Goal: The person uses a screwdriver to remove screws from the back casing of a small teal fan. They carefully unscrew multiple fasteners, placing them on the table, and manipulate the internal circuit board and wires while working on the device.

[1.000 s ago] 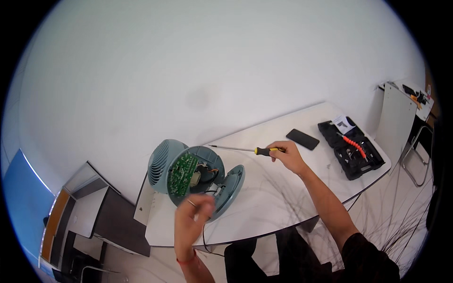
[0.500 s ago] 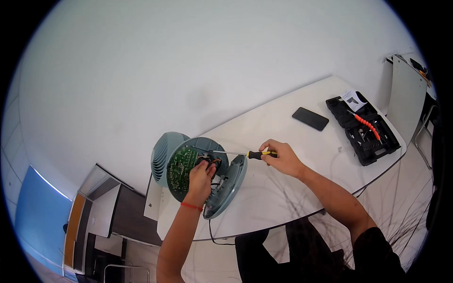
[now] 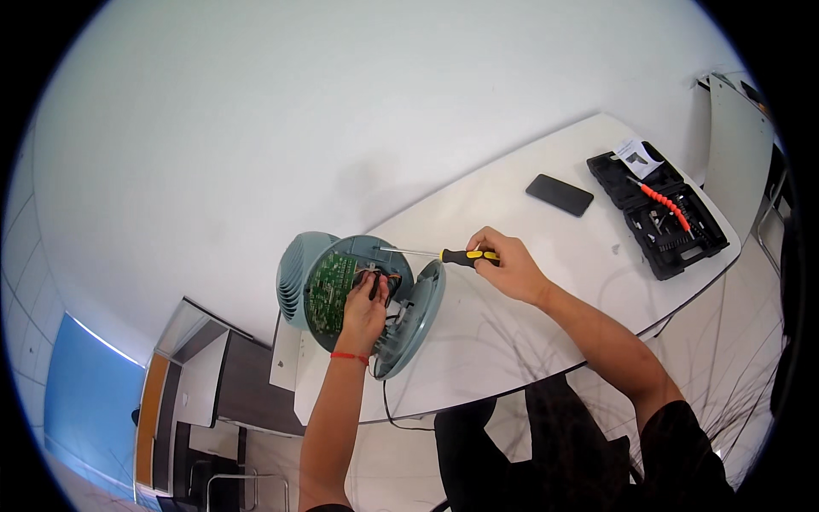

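Note:
A grey-green electric fan [image 3: 304,271] lies on the table with its round base opened up. Inside the base sits a green circuit board [image 3: 331,294]. Beside the board, my left hand [image 3: 365,311] has its fingers closed on dark wires [image 3: 393,282], partly hidden by the fingertips. The base cover [image 3: 416,328] hangs open on the right, tilted next to the base. My right hand [image 3: 514,266] grips the black and yellow handle of a screwdriver [image 3: 461,256]. Its long shaft points left, and the tip reaches the base's upper inner part.
A black phone [image 3: 560,194] lies on the white table [image 3: 495,341] to the right. Farther right is an open black tool case [image 3: 674,243] with an orange flexible shaft [image 3: 664,206] and a paper leaflet [image 3: 636,159]. A black power cord [image 3: 389,410] hangs over the near edge.
The view has shifted a little. My right hand still holds the screwdriver, its tip now nearer the base's upper part. My left hand stays among the wires.

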A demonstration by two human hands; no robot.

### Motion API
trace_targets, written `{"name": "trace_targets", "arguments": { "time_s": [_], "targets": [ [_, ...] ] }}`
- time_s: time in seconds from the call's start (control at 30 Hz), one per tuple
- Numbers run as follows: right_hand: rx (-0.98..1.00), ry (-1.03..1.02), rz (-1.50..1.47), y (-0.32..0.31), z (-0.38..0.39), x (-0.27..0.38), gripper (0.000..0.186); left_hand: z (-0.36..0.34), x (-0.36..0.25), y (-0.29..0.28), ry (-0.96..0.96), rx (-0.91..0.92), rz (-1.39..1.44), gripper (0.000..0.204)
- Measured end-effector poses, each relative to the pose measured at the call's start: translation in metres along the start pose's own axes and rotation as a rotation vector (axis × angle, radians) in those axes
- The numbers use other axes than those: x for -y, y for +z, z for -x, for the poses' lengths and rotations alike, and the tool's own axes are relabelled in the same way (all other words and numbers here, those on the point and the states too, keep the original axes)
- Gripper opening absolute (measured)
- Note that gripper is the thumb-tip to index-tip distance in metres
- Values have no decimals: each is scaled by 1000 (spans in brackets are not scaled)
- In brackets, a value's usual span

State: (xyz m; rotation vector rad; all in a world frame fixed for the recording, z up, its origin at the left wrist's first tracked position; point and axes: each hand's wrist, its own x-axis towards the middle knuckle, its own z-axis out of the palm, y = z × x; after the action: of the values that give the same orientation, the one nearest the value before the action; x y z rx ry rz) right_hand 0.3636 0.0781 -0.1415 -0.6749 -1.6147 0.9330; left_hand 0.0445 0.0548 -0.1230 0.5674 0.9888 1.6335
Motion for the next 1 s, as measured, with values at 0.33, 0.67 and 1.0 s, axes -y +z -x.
{"name": "trace_targets", "arguments": {
  "time_s": [0.33, 0.67, 1.0],
  "targets": [
    [59, -173, 315, -3, -33, 31, 14, -14, 2, 6, -13, -96, -20, 8],
    [-70, -294, 388, 4, -15, 29, 13, -23, 4, 5, -17, -167, -76, 7],
    [-72, -354, 410, 11, -14, 33, 13, -26, 5, 2, -10, -158, -75, 7]
  ]
}}
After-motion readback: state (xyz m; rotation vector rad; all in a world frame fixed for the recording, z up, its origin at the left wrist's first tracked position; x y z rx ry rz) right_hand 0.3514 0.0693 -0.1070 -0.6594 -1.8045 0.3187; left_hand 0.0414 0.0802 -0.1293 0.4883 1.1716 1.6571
